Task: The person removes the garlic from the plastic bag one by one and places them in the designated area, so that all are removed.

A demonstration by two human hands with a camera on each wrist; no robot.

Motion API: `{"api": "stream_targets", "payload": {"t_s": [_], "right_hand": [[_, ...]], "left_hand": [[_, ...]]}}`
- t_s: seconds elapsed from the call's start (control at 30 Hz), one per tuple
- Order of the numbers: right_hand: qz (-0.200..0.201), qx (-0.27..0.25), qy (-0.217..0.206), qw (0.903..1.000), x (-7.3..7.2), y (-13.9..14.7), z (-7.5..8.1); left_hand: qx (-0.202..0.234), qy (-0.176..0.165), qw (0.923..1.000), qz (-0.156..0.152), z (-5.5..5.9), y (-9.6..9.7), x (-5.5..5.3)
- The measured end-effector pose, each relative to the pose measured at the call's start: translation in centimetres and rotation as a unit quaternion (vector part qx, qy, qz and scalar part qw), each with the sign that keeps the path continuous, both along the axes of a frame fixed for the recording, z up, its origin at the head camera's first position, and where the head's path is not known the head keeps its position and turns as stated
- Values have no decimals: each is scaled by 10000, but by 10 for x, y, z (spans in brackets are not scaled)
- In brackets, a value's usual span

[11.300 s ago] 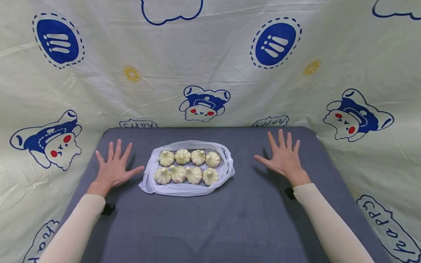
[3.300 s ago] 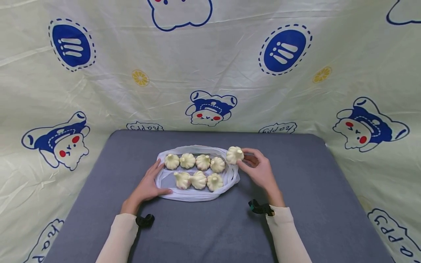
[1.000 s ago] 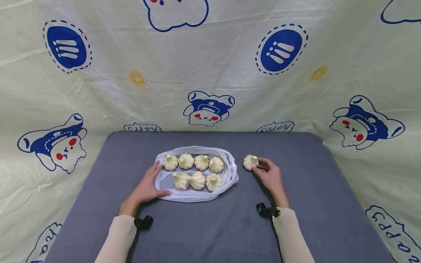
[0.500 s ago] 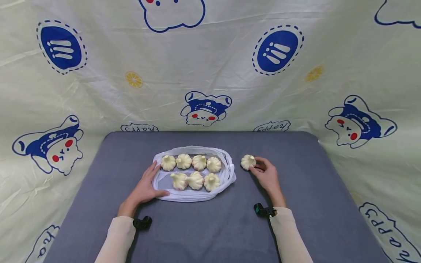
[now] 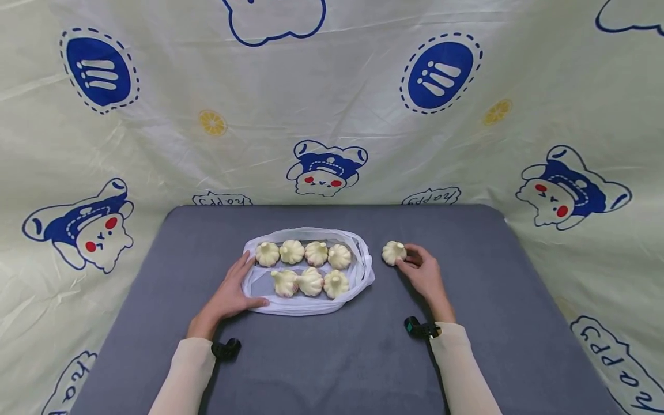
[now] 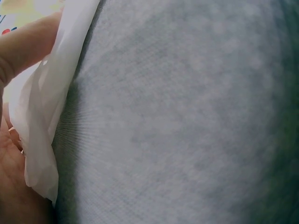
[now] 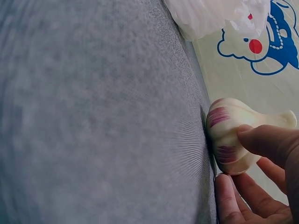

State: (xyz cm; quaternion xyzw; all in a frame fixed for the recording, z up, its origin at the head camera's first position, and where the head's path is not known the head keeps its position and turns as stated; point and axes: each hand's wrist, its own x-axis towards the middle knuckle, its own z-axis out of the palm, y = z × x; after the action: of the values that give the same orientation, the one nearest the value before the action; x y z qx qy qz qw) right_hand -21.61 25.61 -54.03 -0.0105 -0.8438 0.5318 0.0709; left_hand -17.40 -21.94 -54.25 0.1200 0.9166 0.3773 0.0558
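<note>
A white plastic bag with a bunched rim lies around two rows of pale garlic bulbs. The front row has a gap at its left end. My left hand rests at the bag's left end, thumb on the front rim and fingers spread along the side. Up close in the left wrist view, the thumb lies across the folded plastic. To the right of the bag, my right hand holds a single garlic bulb between thumb and fingers. Purple streaks mark this bulb, whose base sits against the cloth in the right wrist view.
A grey cloth covers the table. Behind and at the sides hangs a pale sheet printed with cartoon figures. Each wrist carries a black camera strap, and both sleeves are cream.
From lying open apart, both hands came in to the bag. My right hand took the bulb from the front row's left end, carried it right past the rim and lowered it to the cloth.
</note>
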Motion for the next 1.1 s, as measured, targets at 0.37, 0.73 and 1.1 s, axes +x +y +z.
{"api": "stream_targets", "payload": {"t_s": [0.37,0.73,1.1], "right_hand": [[16,116,55,9999,-1,1,5],[147,355,-20,9993,-2,3,8],[591,1845,155,9809,-1,8,46]], "left_hand": [[-45,91,9999,-14,1,1,-4],[-14,-49,10000,1,0,0,-2],[-46,-43,10000,-2,0,1,-2]]}}
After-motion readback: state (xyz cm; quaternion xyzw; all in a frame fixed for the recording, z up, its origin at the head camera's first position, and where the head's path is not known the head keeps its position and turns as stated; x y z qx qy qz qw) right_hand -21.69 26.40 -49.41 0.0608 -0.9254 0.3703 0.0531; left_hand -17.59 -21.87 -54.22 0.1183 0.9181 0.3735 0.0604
